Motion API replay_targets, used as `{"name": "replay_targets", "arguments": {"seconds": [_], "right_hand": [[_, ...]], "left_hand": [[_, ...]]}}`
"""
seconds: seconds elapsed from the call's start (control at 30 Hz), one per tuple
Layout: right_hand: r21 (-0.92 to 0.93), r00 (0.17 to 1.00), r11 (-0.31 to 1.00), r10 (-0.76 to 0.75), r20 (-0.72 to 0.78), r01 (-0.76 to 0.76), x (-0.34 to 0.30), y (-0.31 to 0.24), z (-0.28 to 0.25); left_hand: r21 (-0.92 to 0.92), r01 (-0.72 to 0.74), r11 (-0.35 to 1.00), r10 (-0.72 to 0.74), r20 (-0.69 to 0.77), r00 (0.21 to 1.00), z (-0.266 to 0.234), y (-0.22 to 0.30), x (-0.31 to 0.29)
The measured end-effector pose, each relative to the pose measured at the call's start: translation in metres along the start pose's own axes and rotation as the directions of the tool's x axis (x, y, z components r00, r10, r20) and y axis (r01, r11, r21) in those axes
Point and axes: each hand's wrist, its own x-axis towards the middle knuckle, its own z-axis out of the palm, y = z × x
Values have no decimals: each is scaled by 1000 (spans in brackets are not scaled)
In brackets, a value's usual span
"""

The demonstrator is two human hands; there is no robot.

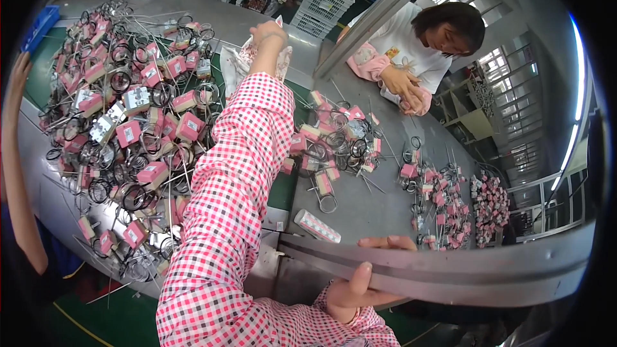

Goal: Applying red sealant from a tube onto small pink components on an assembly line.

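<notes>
My left hand reaches far across the metal table, its arm in a pink-and-black checked sleeve. Its fingers are bunched on a white cloth with reddish print, and a white tip sticks up beside them. At the lower right, my right hand grips a metal rail, thumb on the near face and fingers over the upper edge. Left of my outstretched arm lies a large heap of thermostats, pink-and-cream boxes with coiled dark wires and thin rods. A smaller pile of them lies to the right.
A patterned white roll lies near the rail. Across the table a person in pink sleeves looks down at their hands. Another person's arm shows at the left edge, by a blue bin. White crates stand behind; more thermostat piles lie right.
</notes>
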Motion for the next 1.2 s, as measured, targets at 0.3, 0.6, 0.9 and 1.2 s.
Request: {"name": "replay_targets", "arguments": {"seconds": [0.3, 0.6, 0.9, 1.2], "right_hand": [[100, 924, 982, -117, -363, 163, -5, 13, 21], [283, 956, 957, 17, -291, 69, 7, -4, 9], [167, 940, 964, -147, -308, 205, -3, -17, -8], [918, 951, 271, -28, 308, -289, -57, -50, -62]], "left_hand": [[-591, 150, 792, 110, 381, 918, -103, 9, -25], [-768, -18, 640, 427, 336, 839, -324, 23, -169], [-786, -298, 542, 592, 105, 799, -396, -26, -372], [-837, -25, 547, 546, 333, 769, -298, -80, -506]]}}
